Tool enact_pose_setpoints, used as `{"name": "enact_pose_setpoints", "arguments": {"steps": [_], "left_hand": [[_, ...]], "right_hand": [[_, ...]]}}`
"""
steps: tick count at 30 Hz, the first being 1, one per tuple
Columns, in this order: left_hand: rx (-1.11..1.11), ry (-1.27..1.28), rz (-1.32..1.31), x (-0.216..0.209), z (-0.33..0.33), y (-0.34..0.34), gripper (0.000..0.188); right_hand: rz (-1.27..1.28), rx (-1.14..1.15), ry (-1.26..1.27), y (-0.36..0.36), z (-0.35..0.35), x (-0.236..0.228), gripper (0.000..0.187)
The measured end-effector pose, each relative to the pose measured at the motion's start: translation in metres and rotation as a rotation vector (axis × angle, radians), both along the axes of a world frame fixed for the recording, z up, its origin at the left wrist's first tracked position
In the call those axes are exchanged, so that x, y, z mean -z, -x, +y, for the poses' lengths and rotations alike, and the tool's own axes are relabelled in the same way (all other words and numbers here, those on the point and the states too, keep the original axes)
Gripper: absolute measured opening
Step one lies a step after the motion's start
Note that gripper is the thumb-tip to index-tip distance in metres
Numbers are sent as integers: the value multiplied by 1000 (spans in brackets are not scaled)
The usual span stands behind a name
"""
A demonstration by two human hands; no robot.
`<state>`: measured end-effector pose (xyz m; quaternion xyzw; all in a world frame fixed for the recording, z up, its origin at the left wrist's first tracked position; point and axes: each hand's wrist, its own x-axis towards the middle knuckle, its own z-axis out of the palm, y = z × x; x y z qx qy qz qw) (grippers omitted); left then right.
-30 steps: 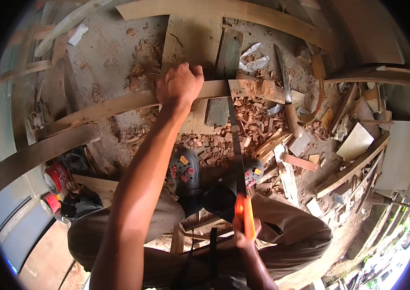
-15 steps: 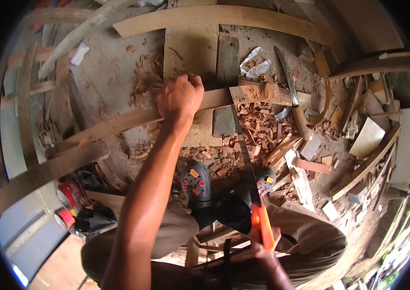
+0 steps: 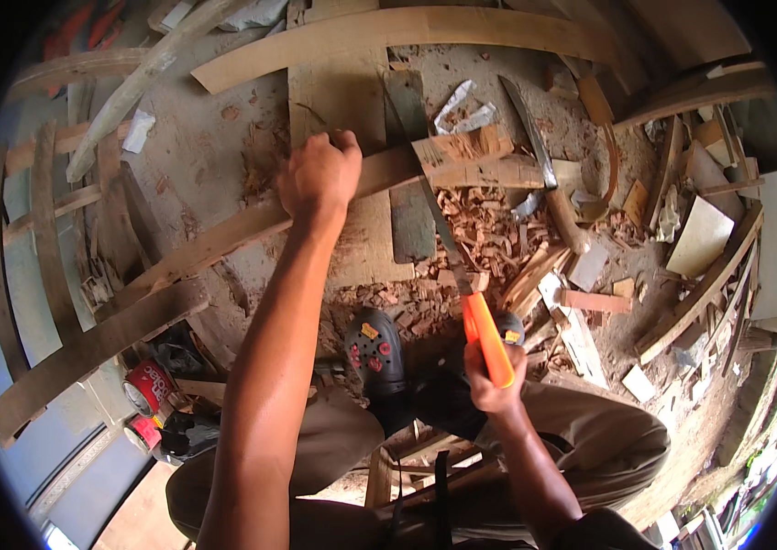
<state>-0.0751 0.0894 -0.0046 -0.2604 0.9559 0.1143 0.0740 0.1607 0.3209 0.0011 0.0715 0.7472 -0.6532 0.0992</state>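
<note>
My left hand [image 3: 322,176] is closed over a long wooden board [image 3: 223,249], pressing it down across a flat plank [image 3: 352,240] and a dark greenish wood block [image 3: 414,220]. In my right hand [image 3: 496,378] is the orange handle of a handsaw [image 3: 489,339]. The saw's blade slants away from me and crosses the board to the right of my left hand, close to a cut, chipped-looking end piece [image 3: 466,147]. Whether the teeth are in the wood I cannot tell.
A long knife with a wooden handle [image 3: 566,220] lies to the right. Wood chips [image 3: 475,225] cover the ground near my shoes [image 3: 374,353]. A curved board [image 3: 407,27] lies at the far side. Red cans [image 3: 147,387] stand at the left, offcuts [image 3: 700,247] at the right.
My right hand has pushed the saw forward, away from my body, so its handle is farther up. The board's right end has tilted upward slightly, and my left hand keeps its hold.
</note>
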Motion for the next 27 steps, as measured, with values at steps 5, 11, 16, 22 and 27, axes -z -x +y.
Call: {"name": "enact_pose_setpoints", "arguments": {"steps": [5, 11, 16, 22, 27], "left_hand": [[-8, 38, 38, -2, 6, 27, 52], [5, 54, 64, 4, 7, 32, 51], [62, -16, -5, -2, 9, 38, 61], [556, -58, -27, 9, -21, 20, 83], [642, -180, -15, -8, -30, -10, 74]], "right_hand": [[-75, 101, 12, 51, -7, -8, 6], [-55, 28, 1, 50, -7, 0, 5], [-42, 44, -26, 54, -2, 15, 13], [-38, 64, 65, 45, -16, 13, 18], [15, 22, 43, 7, -18, 17, 14]]}}
